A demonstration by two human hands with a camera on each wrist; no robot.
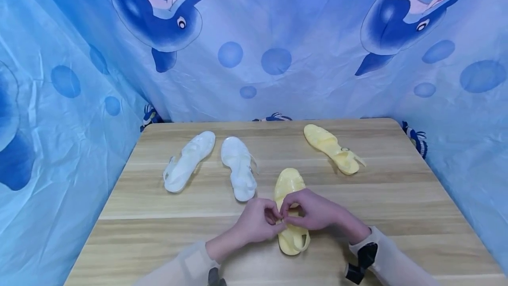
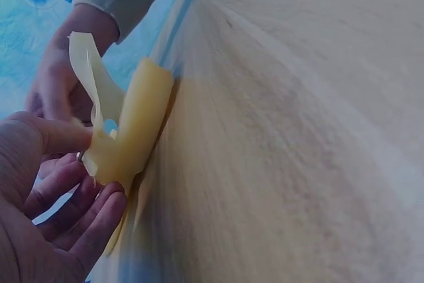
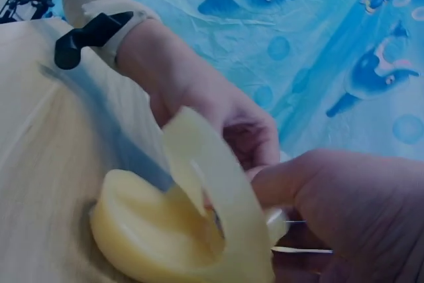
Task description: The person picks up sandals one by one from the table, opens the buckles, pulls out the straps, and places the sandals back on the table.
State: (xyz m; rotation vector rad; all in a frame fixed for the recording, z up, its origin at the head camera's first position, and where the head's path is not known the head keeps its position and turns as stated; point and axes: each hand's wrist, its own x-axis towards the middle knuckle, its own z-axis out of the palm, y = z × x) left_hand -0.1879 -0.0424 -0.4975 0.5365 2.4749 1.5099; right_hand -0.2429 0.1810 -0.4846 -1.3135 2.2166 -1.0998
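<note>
Right hand (image 3: pixel 354 210) and left hand (image 3: pixel 212 107) meet at yellow sandal (image 3: pixel 156 233)

Head-high, wrist-close views of both hands (image 1: pixel 257 223) (image 1: pixel 311 209)

Cream sleeves (image 1: pixel 398 259), black wrist cameras (image 1: pixel 367 255)

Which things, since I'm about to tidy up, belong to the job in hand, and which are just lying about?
In the job:
near yellow sandal
left hand
right hand

Seemingly just lying about:
far yellow sandal
left white sandal
right white sandal
</note>
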